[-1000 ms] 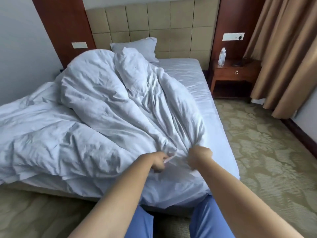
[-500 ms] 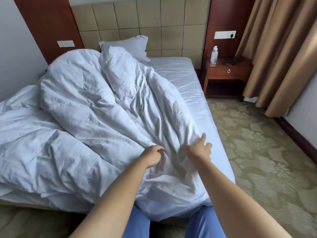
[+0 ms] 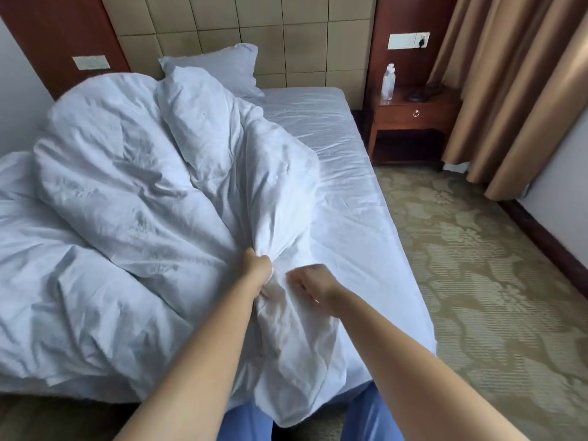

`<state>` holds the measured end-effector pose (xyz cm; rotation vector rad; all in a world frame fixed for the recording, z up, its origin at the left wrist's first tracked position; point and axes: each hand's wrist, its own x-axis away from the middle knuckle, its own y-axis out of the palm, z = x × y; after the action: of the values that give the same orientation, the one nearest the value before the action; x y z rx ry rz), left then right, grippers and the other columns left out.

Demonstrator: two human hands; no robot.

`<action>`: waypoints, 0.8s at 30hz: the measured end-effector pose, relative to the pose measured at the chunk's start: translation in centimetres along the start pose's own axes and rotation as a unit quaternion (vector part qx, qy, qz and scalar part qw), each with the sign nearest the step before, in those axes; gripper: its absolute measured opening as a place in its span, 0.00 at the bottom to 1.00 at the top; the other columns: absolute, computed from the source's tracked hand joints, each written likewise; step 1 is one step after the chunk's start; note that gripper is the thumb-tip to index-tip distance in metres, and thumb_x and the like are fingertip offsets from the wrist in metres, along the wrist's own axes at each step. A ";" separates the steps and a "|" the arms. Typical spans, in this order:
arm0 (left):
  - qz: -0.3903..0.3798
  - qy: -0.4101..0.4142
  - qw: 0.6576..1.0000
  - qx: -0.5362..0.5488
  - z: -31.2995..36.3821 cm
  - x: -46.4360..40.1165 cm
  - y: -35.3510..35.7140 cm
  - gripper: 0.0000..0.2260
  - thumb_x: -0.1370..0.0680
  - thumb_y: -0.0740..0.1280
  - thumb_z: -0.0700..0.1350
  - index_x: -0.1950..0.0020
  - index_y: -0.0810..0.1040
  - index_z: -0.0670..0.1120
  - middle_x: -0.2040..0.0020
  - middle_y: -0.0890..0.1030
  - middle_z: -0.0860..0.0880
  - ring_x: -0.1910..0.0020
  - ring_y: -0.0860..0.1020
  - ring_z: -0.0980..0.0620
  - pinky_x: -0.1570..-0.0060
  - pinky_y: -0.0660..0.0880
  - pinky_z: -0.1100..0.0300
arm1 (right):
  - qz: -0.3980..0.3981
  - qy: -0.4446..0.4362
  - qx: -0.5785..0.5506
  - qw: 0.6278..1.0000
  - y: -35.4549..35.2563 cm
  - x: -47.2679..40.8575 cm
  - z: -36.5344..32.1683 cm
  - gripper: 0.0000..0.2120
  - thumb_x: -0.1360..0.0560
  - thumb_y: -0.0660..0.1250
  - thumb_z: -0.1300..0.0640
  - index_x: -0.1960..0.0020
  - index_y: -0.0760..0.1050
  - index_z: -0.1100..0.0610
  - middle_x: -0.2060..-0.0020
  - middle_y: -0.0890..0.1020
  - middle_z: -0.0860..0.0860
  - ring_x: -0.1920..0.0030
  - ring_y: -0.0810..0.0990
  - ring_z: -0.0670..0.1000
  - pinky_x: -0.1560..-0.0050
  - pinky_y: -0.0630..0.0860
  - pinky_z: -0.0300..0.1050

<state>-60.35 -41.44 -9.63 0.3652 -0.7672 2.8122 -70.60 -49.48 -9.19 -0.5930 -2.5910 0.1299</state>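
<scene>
Your left hand [image 3: 259, 268] clutches the bunched duvet [image 3: 143, 186] near the foot edge of the bed [image 3: 334, 148]. Your right hand [image 3: 313, 286] curls just beside it, grip unclear. The duvet lies heaped leftward, so the spreading looks barely begun.

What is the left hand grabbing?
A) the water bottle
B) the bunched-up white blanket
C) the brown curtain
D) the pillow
B: the left hand grips a gathered fold of the white blanket near the foot of the bed, with its fingers curled round the cloth.
</scene>
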 end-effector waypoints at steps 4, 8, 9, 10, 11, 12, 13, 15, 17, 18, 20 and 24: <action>0.011 -0.010 1.000 0.007 1.1 -0.7 0.8 0.18 0.22 0.55 0.33 0.32 0.68 0.34 0.33 0.73 0.37 0.35 0.73 0.41 0.40 0.70 0.57 | 0.081 0.098 0.043 0.991 -0.7 -2.9 0.8 0.22 0.26 0.62 0.44 0.35 0.69 0.51 0.41 0.72 0.56 0.41 0.73 0.58 0.43 0.69 0.51; -0.003 -0.057 0.998 -0.004 1.9 -1.7 -0.4 0.17 0.18 0.52 0.35 0.30 0.64 0.31 0.30 0.69 0.36 0.31 0.69 0.41 0.39 0.67 0.57 | -0.017 0.139 -0.147 0.979 -0.1 -3.9 0.4 0.27 0.32 0.60 0.26 0.56 0.74 0.50 0.67 0.73 0.48 0.67 0.73 0.48 0.63 0.70 0.41; -0.009 -0.064 0.998 -0.009 1.8 -2.1 -0.8 0.17 0.18 0.52 0.35 0.30 0.64 0.30 0.30 0.68 0.35 0.31 0.69 0.41 0.38 0.67 0.57 | -0.023 0.141 -0.186 0.972 0.1 -4.3 0.0 0.32 0.38 0.61 0.22 0.55 0.77 0.50 0.65 0.78 0.48 0.64 0.77 0.48 0.59 0.74 0.41; -0.022 -0.070 0.997 -0.004 1.8 -2.1 -1.3 0.17 0.18 0.53 0.35 0.31 0.66 0.30 0.30 0.69 0.35 0.31 0.69 0.42 0.40 0.68 0.57 | -0.031 0.136 -0.216 0.966 0.4 -5.2 -0.1 0.40 0.45 0.63 0.19 0.49 0.79 0.51 0.58 0.83 0.49 0.57 0.82 0.49 0.50 0.77 0.43; -0.066 -0.080 0.995 0.000 2.1 -1.8 -1.6 0.16 0.18 0.54 0.36 0.33 0.68 0.29 0.30 0.69 0.36 0.33 0.72 0.44 0.44 0.71 0.58 | -0.031 0.123 -0.228 0.965 0.7 -6.0 -0.3 0.48 0.51 0.65 0.19 0.44 0.80 0.51 0.52 0.85 0.51 0.51 0.83 0.52 0.43 0.77 0.47; -0.108 -0.061 0.992 -0.017 2.4 -1.5 -1.8 0.15 0.18 0.54 0.35 0.36 0.70 0.28 0.31 0.70 0.35 0.38 0.76 0.48 0.51 0.73 0.61 | -0.034 0.112 -0.241 0.963 0.8 -6.4 -0.8 0.51 0.54 0.68 0.20 0.41 0.79 0.52 0.50 0.85 0.52 0.49 0.84 0.53 0.41 0.77 0.51; -0.116 -0.042 0.992 -0.003 2.6 -1.1 -2.2 0.13 0.18 0.55 0.35 0.40 0.72 0.26 0.31 0.69 0.35 0.44 0.78 0.52 0.56 0.74 0.65 | -0.029 0.101 -0.252 0.962 0.7 -5.8 -1.7 0.49 0.53 0.72 0.24 0.41 0.79 0.54 0.50 0.85 0.52 0.50 0.84 0.54 0.42 0.77 0.51; -0.101 -0.059 0.993 0.022 3.0 -0.2 -2.5 0.13 0.19 0.59 0.36 0.41 0.73 0.28 0.32 0.71 0.35 0.44 0.79 0.50 0.50 0.73 0.64 | -0.002 0.085 -0.260 0.962 0.1 -3.9 -3.7 0.35 0.43 0.77 0.35 0.46 0.78 0.58 0.55 0.84 0.53 0.56 0.83 0.53 0.50 0.79 0.47; -0.055 -0.068 0.993 0.076 3.0 0.3 -2.4 0.15 0.20 0.60 0.37 0.35 0.72 0.32 0.34 0.74 0.37 0.38 0.75 0.44 0.43 0.71 0.58 | 0.076 0.039 -0.242 0.966 -1.1 -3.1 -4.7 0.18 0.33 0.76 0.49 0.53 0.75 0.60 0.61 0.80 0.54 0.59 0.81 0.55 0.59 0.77 0.43; -0.052 -0.050 0.994 0.084 3.3 0.9 -2.2 0.12 0.21 0.60 0.36 0.38 0.73 0.34 0.38 0.76 0.37 0.40 0.76 0.43 0.44 0.72 0.57 | 0.124 0.013 -0.208 0.970 -1.9 -2.6 -5.2 0.14 0.31 0.75 0.53 0.55 0.74 0.61 0.62 0.79 0.54 0.57 0.80 0.56 0.59 0.75 0.43; -0.033 -0.015 0.996 0.084 4.2 2.3 -1.9 0.05 0.23 0.60 0.34 0.56 0.73 0.40 0.54 0.77 0.39 0.53 0.76 0.46 0.54 0.73 0.60 | 0.207 -0.042 -0.114 0.971 -3.4 -1.7 -6.5 0.12 0.29 0.72 0.54 0.55 0.76 0.62 0.60 0.78 0.56 0.51 0.80 0.57 0.58 0.71 0.42; -0.023 0.060 0.991 0.118 8.2 5.0 -2.0 0.05 0.26 0.59 0.33 0.57 0.71 0.42 0.58 0.76 0.43 0.56 0.76 0.48 0.57 0.73 0.61 | 0.296 -0.119 0.079 0.944 -6.5 2.1 -10.1 0.15 0.24 0.62 0.47 0.49 0.77 0.58 0.50 0.81 0.57 0.47 0.79 0.59 0.51 0.72 0.44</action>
<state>-63.10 -43.35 -0.44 0.2418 -0.3983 2.8562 -70.02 -54.60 1.85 -1.3481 -2.5008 0.6322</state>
